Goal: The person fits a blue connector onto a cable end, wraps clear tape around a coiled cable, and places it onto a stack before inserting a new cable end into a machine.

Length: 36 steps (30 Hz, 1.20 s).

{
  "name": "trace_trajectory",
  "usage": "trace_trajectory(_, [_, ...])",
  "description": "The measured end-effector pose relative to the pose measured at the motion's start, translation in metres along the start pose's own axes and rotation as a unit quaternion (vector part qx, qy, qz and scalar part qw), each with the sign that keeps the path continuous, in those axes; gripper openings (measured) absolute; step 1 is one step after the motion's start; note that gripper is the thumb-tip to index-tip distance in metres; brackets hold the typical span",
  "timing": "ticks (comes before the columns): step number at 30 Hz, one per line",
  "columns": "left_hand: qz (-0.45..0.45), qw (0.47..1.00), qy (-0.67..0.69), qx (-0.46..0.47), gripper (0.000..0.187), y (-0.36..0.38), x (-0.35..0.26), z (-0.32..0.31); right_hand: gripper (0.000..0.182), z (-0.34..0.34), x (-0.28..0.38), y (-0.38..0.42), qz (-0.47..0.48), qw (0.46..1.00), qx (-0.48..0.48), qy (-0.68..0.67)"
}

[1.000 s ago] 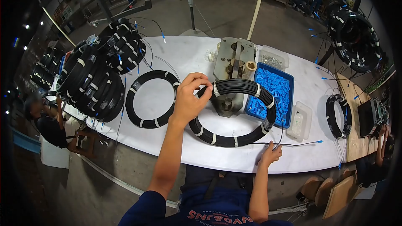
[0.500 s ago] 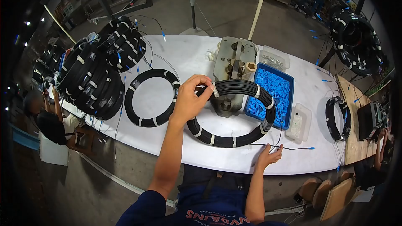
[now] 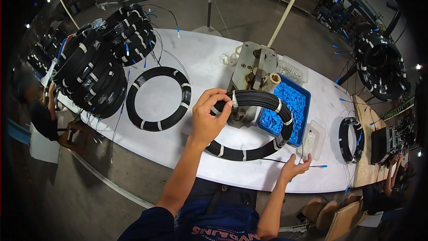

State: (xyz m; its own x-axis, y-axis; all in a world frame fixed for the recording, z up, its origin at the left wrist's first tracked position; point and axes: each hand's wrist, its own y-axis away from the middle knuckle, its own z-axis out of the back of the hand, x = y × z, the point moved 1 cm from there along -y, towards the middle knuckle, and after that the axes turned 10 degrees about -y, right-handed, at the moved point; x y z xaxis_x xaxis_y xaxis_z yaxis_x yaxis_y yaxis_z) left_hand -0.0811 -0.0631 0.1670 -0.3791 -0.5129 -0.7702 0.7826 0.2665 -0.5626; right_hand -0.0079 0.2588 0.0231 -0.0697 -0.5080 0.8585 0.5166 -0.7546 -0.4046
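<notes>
A coil of black cable (image 3: 256,153), bound with white bands, is tilted up from the white table in front of me. My left hand (image 3: 213,115) is closed around its upper left side, thumb and fingers pinching the bundle. Near the table's front edge, my right hand (image 3: 296,168) holds a loose black cable lead coming off the coil's lower right. The lead's blue connector (image 3: 324,166) sticks out to the right of my fingers. A second blue tip shows just below that hand. The hand itself partly hides the lead.
A metal press (image 3: 249,69) stands behind the coil, beside a blue tray (image 3: 307,107) of small blue parts and a clear plastic box (image 3: 318,139). Another black coil (image 3: 133,116) lies left, near stacked coils (image 3: 100,80). One more coil (image 3: 342,140) sits right. Co-workers are at both sides.
My right hand has moved slightly right and down along the lead, its fingers turned more upward. My left hand and the coil have shifted slightly right in view. The camera view has tilted.
</notes>
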Motion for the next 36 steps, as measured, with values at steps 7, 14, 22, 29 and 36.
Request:
trace_trajectory(7, [0.022,1.000,-0.010,0.004,0.010,-0.004,-0.007,0.001,0.021,-0.033,0.223,-0.036,0.342,0.823,0.404,-0.208])
trace_trajectory(14, [0.040,0.998,-0.002,-0.049,0.012,0.004,-0.009,-0.006,0.017,-0.133,0.310,-0.054,0.538,0.553,0.624,-0.126])
trace_trajectory(22, [0.062,0.995,0.038,-0.071,0.015,0.005,0.003,-0.012,0.012,-0.162,0.332,-0.047,0.629,0.386,0.675,0.017])
trace_trajectory(29, [0.061,0.995,0.029,-0.071,0.021,0.003,0.006,-0.011,0.020,-0.165,0.323,-0.046,0.715,0.330,0.614,0.056])
trace_trajectory(36, [0.045,0.997,0.012,-0.060,0.032,0.006,0.009,-0.017,0.019,-0.165,0.313,-0.050,0.640,0.352,0.681,0.042])
